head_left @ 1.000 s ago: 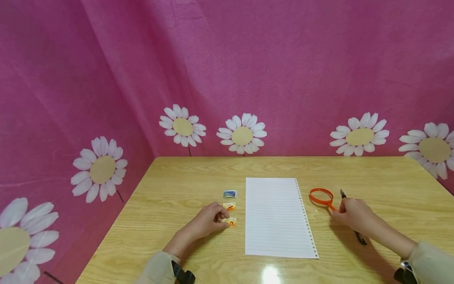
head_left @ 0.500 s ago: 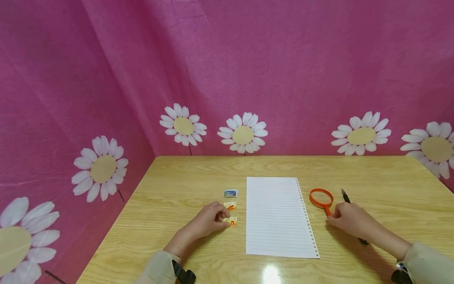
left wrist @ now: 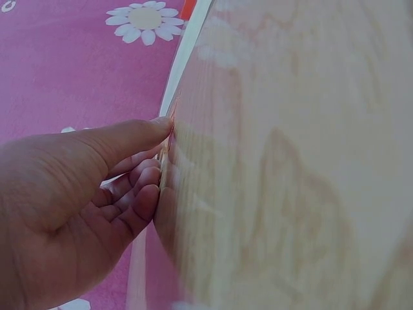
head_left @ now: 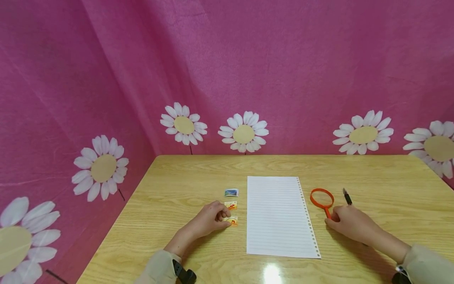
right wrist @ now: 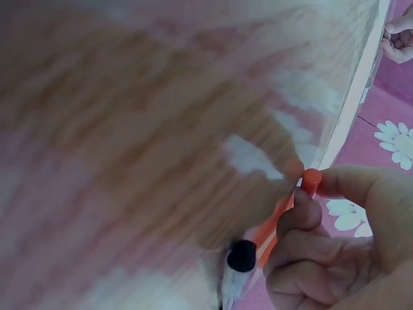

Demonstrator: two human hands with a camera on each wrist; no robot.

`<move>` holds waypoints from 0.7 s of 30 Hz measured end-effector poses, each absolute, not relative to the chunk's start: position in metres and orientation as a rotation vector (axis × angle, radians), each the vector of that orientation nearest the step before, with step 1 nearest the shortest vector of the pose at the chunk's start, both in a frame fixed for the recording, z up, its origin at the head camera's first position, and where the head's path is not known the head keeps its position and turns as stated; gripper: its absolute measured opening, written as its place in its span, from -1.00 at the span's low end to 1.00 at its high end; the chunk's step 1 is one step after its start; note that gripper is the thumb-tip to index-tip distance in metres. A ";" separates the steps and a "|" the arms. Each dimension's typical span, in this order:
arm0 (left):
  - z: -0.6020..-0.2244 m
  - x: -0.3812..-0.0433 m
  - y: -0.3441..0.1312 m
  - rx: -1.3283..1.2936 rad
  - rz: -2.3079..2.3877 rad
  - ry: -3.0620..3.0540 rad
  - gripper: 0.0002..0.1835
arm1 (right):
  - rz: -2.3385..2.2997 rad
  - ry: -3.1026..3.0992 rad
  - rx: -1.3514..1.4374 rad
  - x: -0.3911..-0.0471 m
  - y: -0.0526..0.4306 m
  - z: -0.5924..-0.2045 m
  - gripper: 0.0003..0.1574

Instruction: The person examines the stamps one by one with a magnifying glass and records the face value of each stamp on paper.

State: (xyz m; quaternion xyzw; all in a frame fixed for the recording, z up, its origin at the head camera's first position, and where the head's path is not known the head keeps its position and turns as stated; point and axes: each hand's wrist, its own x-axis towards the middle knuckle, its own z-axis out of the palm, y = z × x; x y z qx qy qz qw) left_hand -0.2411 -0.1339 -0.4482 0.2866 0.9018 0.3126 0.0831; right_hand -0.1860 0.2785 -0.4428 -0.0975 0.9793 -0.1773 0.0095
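In the head view, my left hand rests on the table at the lowest of three small, stamp-like picture pieces. Its thumb touches the lower yellow piece, and the fingers bend loosely beside it. Farther up lie the middle yellow-red piece and the blue-green piece. On the other side, my right hand pinches the orange handle of a magnifying glass lying on the table; the right wrist view shows thumb and finger on the handle end. A black pen lies partly hidden under this hand.
A lined sheet of loose-leaf paper lies between the hands, its punched edge toward the magnifying glass. The wooden table ends at a pink curtain with daisies behind and at left.
The right hand's grip has shifted on the magnifying glass handle, which has swung to point more toward the person. The left hand stays in place.
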 end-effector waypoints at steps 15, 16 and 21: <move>-0.451 -0.239 -0.137 0.893 1.001 2.686 -0.82 | -0.700 3.189 -0.397 -0.179 0.282 -0.441 -0.68; -0.451 -0.239 -0.137 0.893 1.009 2.684 -0.82 | -0.730 3.194 -0.422 -0.180 0.283 -0.441 -0.69; -0.447 -0.238 -0.135 0.897 1.040 2.688 -0.82 | -0.828 3.268 -0.621 -0.184 0.291 -0.445 -0.71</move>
